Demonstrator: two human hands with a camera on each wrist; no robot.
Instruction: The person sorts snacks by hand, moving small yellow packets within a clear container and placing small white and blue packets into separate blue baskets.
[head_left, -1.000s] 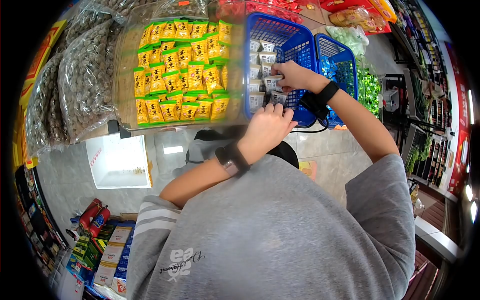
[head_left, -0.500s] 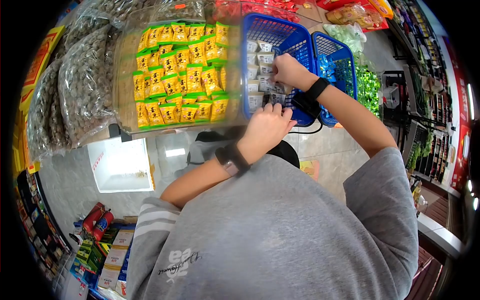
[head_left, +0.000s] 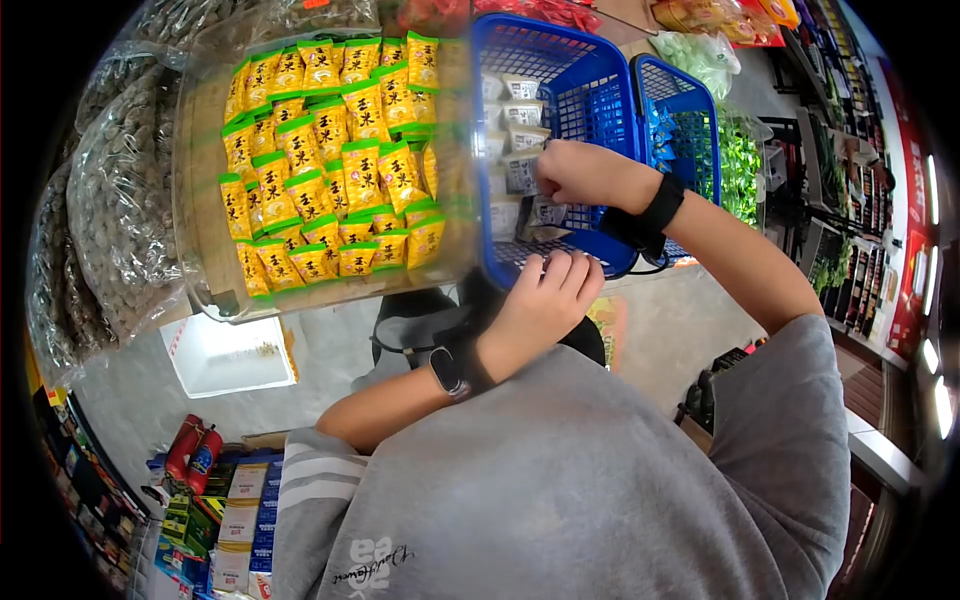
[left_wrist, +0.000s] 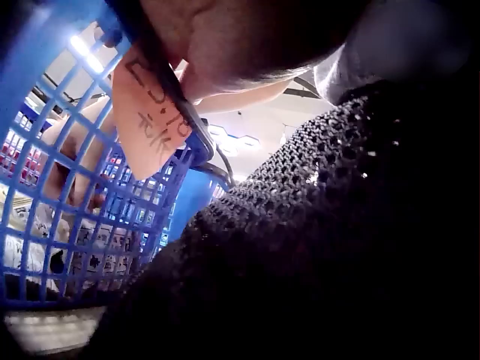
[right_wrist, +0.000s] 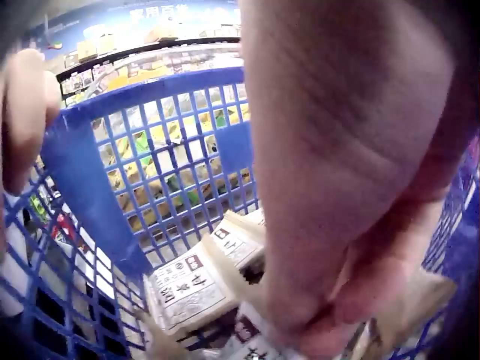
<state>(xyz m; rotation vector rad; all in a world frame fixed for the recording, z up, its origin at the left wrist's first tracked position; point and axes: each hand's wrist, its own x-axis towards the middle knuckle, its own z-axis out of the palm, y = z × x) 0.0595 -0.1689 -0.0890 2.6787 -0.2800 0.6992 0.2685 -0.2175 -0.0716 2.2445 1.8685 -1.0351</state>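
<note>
In the head view, small pale packets [head_left: 525,172] with dark printing stand in rows along the left side of a blue mesh basket [head_left: 600,115]. My right hand [head_left: 595,178] reaches into the basket from the right. Its thumb and fingers pinch a printed packet [right_wrist: 255,341], mostly hidden under the hand in the right wrist view. Beside it, another packet [right_wrist: 191,289] lies tilted. My left hand [head_left: 545,305] grips the near rim of the basket, its fingers [right_wrist: 26,112] bent over the edge. An orange handwritten price tag [left_wrist: 146,120] hangs there in the left wrist view.
Left of the basket, yellow and green packets [head_left: 330,170] fill a clear-walled bin. Bulging clear bags [head_left: 125,210] stand farther left. A second blue basket [head_left: 700,120] with blue-wrapped items adjoins on the right. A white foam box [head_left: 225,355] sits on the floor.
The head view has shifted, so the yellow packets appear farther left. My right hand has come slightly nearer along the packet rows, fingers now pointing down. My left hand stays at the rim.
</note>
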